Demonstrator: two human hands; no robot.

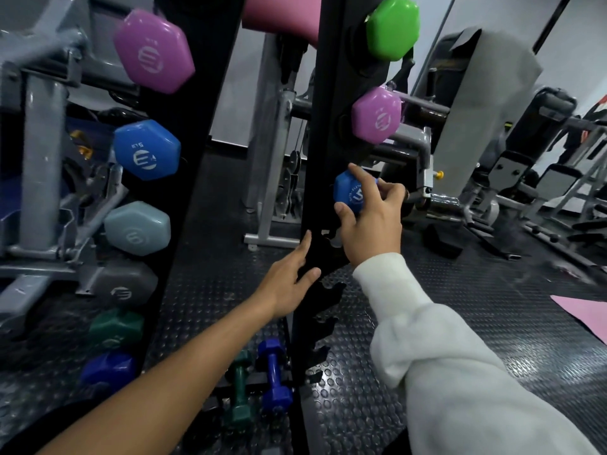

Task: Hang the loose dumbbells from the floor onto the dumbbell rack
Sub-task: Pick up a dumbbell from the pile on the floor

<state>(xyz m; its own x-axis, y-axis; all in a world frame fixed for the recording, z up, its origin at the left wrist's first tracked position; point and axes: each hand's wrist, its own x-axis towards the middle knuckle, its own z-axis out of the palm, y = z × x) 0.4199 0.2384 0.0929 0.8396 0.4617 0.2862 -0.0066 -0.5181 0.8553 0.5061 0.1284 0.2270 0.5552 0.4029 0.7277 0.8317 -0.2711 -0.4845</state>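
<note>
At the third cradle down on the right-hand black steel upright of the dumbbell rack [315, 178], seat the glossy blue hexagonal vinyl dumbbell [348, 196] fully; keep the right hand [371, 221] curled round its outer head, thumb low, forefinger on top; press inward until the handle sits deep. Leave the left hand [289, 284] flat, fingers straight against the upright, bracing; then fetch the dark blue dumbbell [274, 376] and green dumbbell [241, 389] lying on the studded rubber floor [377, 372].
</note>
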